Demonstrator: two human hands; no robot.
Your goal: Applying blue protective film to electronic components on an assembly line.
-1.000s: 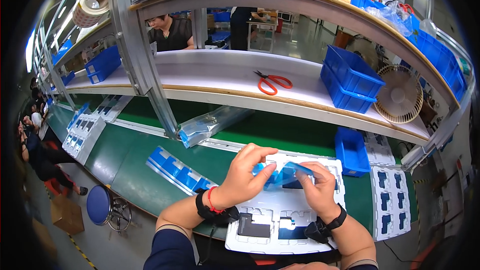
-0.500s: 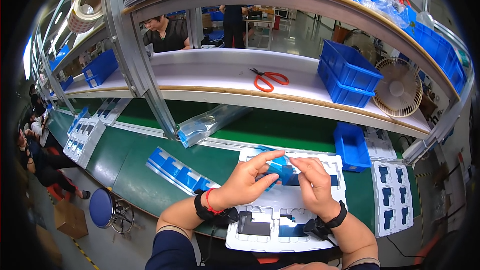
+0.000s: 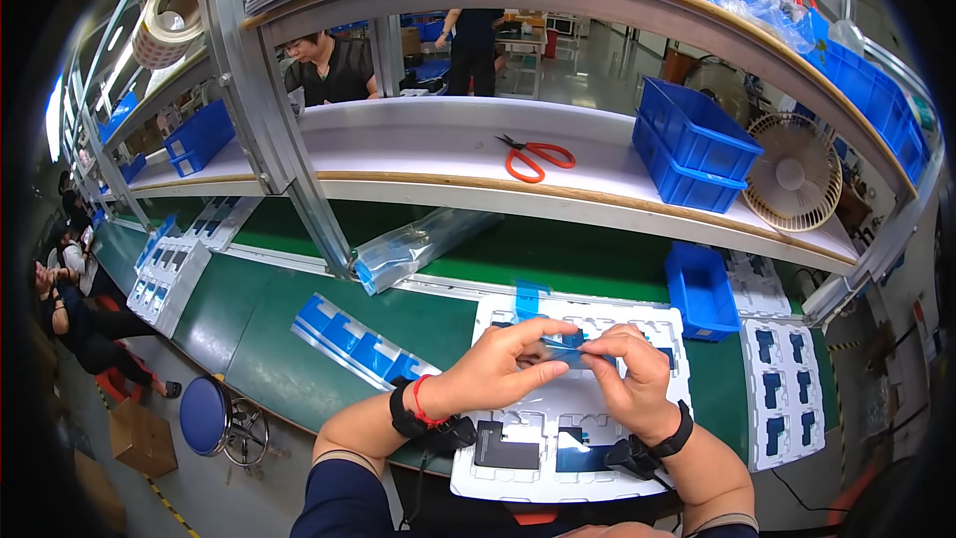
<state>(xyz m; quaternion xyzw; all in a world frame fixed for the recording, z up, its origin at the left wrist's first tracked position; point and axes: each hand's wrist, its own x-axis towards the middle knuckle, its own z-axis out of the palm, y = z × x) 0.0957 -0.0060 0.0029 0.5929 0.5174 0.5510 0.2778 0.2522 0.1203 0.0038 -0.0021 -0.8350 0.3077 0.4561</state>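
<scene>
Above a white moulded tray (image 3: 558, 401), a small piece of thin, shiny blue film (image 3: 564, 347) is pinched between my two hands. The thumb and forefinger of my left hand (image 3: 503, 367) close on its left side. With thumb and fingertips, my right hand (image 3: 634, 379) grips its right end. Whether a dark part lies under the film is hidden by my fingers. Flat dark parts sit in the tray's pockets, among them a grey-black part (image 3: 506, 446) and a blue-black part (image 3: 580, 451) near me. Another blue film piece (image 3: 531, 299) sticks up at the tray's far edge.
A strip of blue films (image 3: 360, 344) lies left on the green bench (image 3: 264, 314). Behind it rests a clear plastic bag (image 3: 418, 244). A blue bin (image 3: 702, 294) and a second tray (image 3: 784, 394) stand right. The shelf holds red-handled scissors (image 3: 536, 156), blue bins (image 3: 694, 144) and a fan (image 3: 792, 174).
Both hands have come down toward the tray and closer together. The blue film between them has tilted to nearly edge-on. Behind the shelf, a standing person's arm has moved.
</scene>
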